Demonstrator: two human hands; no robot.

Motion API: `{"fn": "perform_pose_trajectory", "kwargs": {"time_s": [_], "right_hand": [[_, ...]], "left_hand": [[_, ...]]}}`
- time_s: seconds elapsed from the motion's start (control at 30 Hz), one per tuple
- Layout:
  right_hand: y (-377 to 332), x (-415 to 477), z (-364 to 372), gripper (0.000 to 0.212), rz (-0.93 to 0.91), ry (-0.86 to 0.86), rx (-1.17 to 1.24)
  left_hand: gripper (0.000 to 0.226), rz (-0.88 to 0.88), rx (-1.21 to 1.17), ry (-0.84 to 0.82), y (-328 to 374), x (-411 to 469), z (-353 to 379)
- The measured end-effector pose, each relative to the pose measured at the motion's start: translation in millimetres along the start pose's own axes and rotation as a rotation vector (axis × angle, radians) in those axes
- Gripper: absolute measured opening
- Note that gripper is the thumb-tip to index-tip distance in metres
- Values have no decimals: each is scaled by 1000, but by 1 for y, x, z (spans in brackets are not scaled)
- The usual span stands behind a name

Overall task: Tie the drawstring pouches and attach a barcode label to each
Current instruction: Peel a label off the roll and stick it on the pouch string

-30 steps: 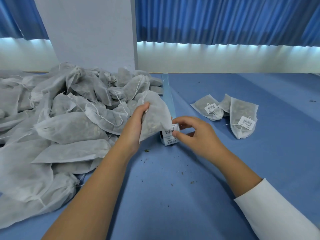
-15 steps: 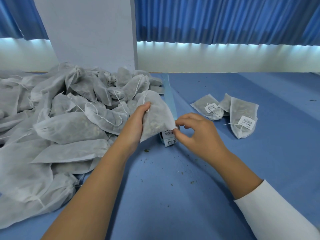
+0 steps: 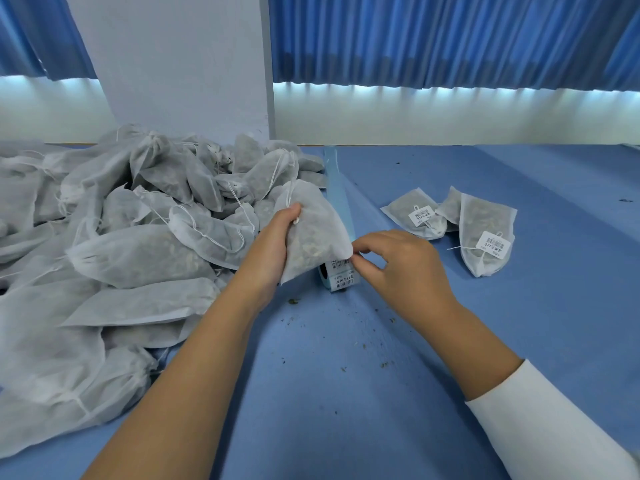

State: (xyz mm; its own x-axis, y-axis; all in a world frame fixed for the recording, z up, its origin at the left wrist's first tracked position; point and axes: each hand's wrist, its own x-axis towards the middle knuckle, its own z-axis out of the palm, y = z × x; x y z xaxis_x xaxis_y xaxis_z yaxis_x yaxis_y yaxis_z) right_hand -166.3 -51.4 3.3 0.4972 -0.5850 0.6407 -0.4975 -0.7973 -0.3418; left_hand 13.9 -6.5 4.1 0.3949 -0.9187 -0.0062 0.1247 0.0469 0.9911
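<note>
Gripping translucent white pouch [image 3: 311, 233], dark dried bits inside: left hand [image 3: 273, 247] | right hand [image 3: 398, 268] pinches barcode label [image 3: 341, 263] on roll [image 3: 337, 283]

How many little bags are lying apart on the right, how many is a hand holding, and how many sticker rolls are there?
Loose bags on the right: 3
Held bag in the left hand: 1
Sticker roll: 1
Total: 5

Cool, even daylight glowing beneath the curtains [image 3: 450, 39]; soft shadows, wide-angle bowing at edges.
</note>
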Motion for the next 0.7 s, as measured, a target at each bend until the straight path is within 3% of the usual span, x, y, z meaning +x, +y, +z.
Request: {"fn": "perform_pose_trajectory", "kwargs": {"time_s": [0.1, 0.27, 0.4, 0.53, 0.7], "right_hand": [[-2, -1, -1, 4, -39, 33, -34], [-2, 0, -1, 4, -99, 37, -31], [-3, 2, -2, 2, -155, 58, -41], [-4, 2, -2, 4, -202, 71, -72], [-2, 2, -1, 1, -152, 22, -21]], "left_hand": [[39, 5, 4, 0, 0, 0, 0], [60, -16, -10, -35, 2, -1, 0], [49, -6, -20, -2, 0, 1, 0], [54, -11, -21, -10, -2, 2, -1], [48, -1, -13, 10, -3, 4, -1]]}}
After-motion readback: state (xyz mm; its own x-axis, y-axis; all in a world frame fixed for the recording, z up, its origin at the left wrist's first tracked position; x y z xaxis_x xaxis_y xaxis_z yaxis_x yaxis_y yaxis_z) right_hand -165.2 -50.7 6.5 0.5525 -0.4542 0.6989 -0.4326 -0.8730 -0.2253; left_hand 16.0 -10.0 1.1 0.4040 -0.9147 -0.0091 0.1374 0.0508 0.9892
